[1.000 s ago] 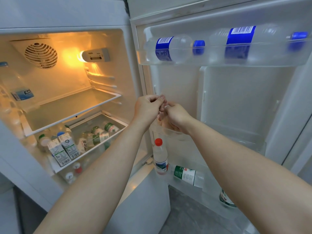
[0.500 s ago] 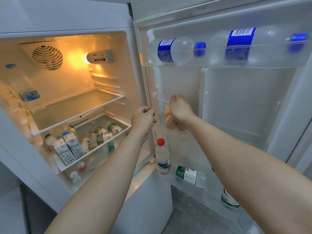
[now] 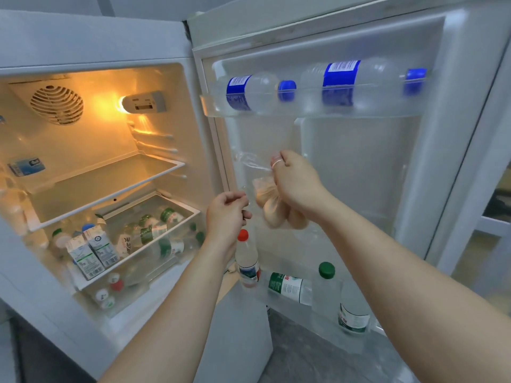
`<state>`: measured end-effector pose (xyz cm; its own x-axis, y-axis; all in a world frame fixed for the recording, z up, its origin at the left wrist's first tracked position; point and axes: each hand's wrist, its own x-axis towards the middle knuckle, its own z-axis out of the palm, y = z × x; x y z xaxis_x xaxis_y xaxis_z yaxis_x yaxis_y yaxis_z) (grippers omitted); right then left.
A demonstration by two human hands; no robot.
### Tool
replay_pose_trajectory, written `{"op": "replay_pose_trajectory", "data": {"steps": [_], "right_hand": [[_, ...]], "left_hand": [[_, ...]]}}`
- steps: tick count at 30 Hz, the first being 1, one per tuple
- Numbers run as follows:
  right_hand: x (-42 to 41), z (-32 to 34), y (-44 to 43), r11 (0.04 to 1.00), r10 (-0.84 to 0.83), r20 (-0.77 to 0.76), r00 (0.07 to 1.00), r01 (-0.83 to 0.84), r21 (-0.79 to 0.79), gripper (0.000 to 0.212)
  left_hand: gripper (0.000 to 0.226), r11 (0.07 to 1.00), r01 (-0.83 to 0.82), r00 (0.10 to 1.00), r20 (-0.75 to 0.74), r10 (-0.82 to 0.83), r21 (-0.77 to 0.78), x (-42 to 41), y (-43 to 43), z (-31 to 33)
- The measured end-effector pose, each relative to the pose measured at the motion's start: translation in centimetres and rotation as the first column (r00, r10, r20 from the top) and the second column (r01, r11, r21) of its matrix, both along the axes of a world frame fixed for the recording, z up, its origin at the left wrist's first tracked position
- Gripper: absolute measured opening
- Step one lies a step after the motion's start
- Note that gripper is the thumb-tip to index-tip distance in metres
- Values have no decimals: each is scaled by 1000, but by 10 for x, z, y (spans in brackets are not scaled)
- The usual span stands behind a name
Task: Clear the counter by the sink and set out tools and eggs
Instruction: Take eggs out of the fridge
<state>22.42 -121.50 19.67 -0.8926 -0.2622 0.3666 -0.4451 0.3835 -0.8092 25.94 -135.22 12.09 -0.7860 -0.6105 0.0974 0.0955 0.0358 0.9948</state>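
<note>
At the open fridge door [image 3: 359, 175], the right hand [image 3: 297, 186] is clenched round the twisted neck of a clear bag [image 3: 265, 194]. Several pale brown eggs [image 3: 273, 214] hang in it below the fist, and the bag's loose top trails out to the left. The bag hangs in the air in front of the door's middle section, above the red-capped bottle [image 3: 246, 258] on the lower door shelf. I cannot tell whether it touches the door lining behind it.

The left hand [image 3: 225, 214] sits just beside the bag, a little lower, with its fingers curled and the thumb against the forefinger. It may be pinching a bit of the clear film, but the plastic is too faint there to tell whether it holds anything.

Two blue-labelled bottles [image 3: 249, 91] lie on the top door shelf. Inside the fridge, milk cartons [image 3: 91, 250] and small bottles fill the lower shelf.

As for progress, the eggs look to be in hand but not yet set out. They have to be carried to the surface by the sink and laid down gently, since loose eggs in thin film will knock together if swung. The sink, the surface and the tools are all out of view, so whether the clearing is done or the tools are out cannot be judged. The fridge also stands open and will want shutting.
</note>
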Motion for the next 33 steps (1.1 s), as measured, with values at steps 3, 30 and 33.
{"op": "replay_pose_trajectory", "data": {"steps": [3,30,33], "right_hand": [[10,3,28,997,-8,21,1000,10,-77,37],[55,18,334,913,-280,54,958,284,-294,36],[48,16,351,907,-324,41,945,323,-270,37]], "left_hand": [[12,999,28,999,-39,-27,22,10,23,5],[17,-35,-390,714,-278,-642,-920,-14,302,67],[24,-321,-345,825,-122,-552,-882,-38,322,71]]}}
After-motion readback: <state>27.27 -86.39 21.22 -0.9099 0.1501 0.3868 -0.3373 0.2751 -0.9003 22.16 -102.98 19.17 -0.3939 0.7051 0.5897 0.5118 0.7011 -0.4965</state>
